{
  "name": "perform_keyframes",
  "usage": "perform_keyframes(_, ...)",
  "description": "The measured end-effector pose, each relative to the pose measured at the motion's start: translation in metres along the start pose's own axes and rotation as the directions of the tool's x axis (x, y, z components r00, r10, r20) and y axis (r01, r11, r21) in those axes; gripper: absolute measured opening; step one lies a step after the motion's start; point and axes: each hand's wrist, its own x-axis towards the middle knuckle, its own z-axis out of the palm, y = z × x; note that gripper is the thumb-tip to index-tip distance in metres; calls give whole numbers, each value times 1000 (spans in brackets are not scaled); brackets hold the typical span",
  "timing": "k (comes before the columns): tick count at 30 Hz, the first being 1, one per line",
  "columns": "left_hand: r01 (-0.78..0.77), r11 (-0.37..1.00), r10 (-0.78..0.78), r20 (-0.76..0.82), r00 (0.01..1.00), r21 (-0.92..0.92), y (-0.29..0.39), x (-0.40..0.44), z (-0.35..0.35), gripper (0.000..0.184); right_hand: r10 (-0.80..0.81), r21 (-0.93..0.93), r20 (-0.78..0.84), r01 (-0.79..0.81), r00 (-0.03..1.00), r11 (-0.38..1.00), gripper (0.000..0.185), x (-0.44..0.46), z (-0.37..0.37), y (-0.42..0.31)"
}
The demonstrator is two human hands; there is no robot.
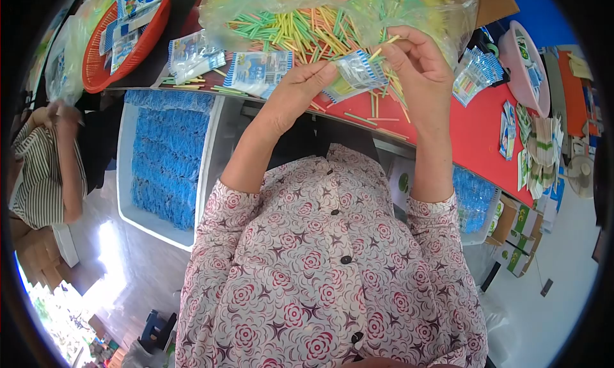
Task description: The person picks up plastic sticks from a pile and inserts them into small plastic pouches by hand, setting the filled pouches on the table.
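Over the table's near edge, my left hand (pixel 295 94) pinches the left side of a small clear packet (pixel 360 75) with a blue and white printed band. My right hand (pixel 419 67) is closed on a thin yellow candy-like stick (pixel 385 45), held slanted at the packet's upper right corner. Whether its lower end is inside the packet I cannot tell. Behind both hands lies a heap of green, yellow and orange sticks (pixel 294 30), partly under clear plastic. Two more blue and white packets, one flat (pixel 259 72) and one crumpled (pixel 192 54), lie left of my left hand.
A red basket (pixel 96 80) of packets stands at the left, a pink basket (pixel 543 96) at the right near a packet pile (pixel 476 75). Below the table is a white bin (pixel 199 201) full of blue packets. Another person in a striped top (pixel 48 166) is at far left.
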Motion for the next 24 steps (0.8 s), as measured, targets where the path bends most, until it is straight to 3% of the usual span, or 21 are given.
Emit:
perform_keyframes(3,-6,988,-3,55,999,152,1,2,-1,42,-5,55,-11,5,1000,998,23,-1,-2,1)
perform_keyframes(6,29,988,-41,75,996,151,5,1,-1,42,49,-108,62,-42,997,993,19,-5,3,-4)
perform_keyframes(8,46,987,-59,83,995,151,5,0,1,42,41,-75,55,-37,998,996,17,-4,2,3)
perform_keyframes(11,17,1000,-16,17,1000,-12,6,-1,6,41,24,-8,41,-24,999,1000,15,-4,2,11)
perform_keyframes(14,14,997,-15,-1,1000,-75,-1,3,3,40,-43,140,-143,64,989,988,15,-9,6,9)
perform_keyframes(19,-20,994,20,-2,1000,-107,-6,6,7,39,-92,-80,29,94,995,992,22,-12,8,12)
perform_keyframes(22,-9,992,2,-53,999,-125,-1,2,10,39,73,85,-54,-69,996,994,30,-15,16,8)
perform_keyframes(24,-3,992,-6,-72,997,-129,5,4,10,39,89,93,-57,-83,994,992,31,-11,17,9)
